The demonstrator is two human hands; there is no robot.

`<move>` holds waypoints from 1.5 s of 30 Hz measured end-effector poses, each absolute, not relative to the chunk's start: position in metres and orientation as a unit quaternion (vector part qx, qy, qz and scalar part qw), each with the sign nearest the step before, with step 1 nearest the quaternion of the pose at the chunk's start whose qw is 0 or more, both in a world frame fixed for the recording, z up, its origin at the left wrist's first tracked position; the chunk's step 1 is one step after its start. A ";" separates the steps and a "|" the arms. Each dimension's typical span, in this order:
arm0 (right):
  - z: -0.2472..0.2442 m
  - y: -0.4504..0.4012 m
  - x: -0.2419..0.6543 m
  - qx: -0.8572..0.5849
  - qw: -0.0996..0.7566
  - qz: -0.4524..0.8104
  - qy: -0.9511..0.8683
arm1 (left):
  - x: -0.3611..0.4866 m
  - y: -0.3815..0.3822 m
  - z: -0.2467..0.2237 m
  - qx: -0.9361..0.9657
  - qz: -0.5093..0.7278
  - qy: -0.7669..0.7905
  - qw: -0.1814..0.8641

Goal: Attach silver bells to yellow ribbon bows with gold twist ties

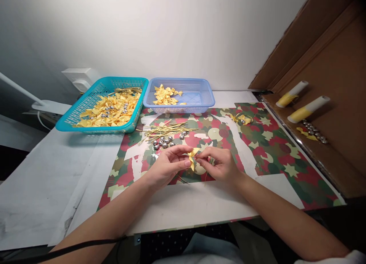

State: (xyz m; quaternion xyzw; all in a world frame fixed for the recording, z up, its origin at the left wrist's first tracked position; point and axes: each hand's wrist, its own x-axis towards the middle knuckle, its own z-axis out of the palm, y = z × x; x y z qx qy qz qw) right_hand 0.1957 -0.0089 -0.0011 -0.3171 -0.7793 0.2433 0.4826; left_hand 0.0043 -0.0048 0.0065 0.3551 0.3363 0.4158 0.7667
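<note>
A small yellow ribbon bow (192,157) is pinched between the thumb and fingers of my left hand (170,163), above the patterned sheet. My right hand (219,163) has its thumb and index finger pressed together at the bow's middle, on a thin gold tie whose ends hang below; the fingertips partly hide it. Just beyond my left hand lie several silver bells (164,142). Behind them is a loose bunch of gold ties (166,130).
A teal basket (114,129) with yellow bows and bells stands at the back left, beside a blue basket (200,109) with yellow bows. A finished-looking bow (242,119) lies right of them. Two ribbon-wrapped tubes (310,108) and more bells (314,131) are by the cardboard wall.
</note>
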 end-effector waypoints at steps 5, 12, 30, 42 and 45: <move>-0.001 -0.009 0.196 -0.319 0.481 0.244 -0.779 | 0.004 -0.005 0.007 0.353 0.411 0.338 0.769; 0.001 -0.009 0.196 -0.309 0.484 0.229 -0.786 | 0.003 -0.005 0.006 0.354 0.403 0.340 0.773; -0.001 -0.009 0.196 -0.302 0.474 0.183 -0.807 | 0.005 -0.004 0.004 0.348 0.387 0.341 0.783; -0.003 -0.013 0.189 -0.333 0.491 0.254 -0.764 | 0.006 -0.006 -0.001 0.366 0.386 0.349 0.771; 0.000 -0.014 0.186 -0.352 0.499 0.301 -0.732 | 0.007 -0.007 0.000 0.369 0.399 0.343 0.766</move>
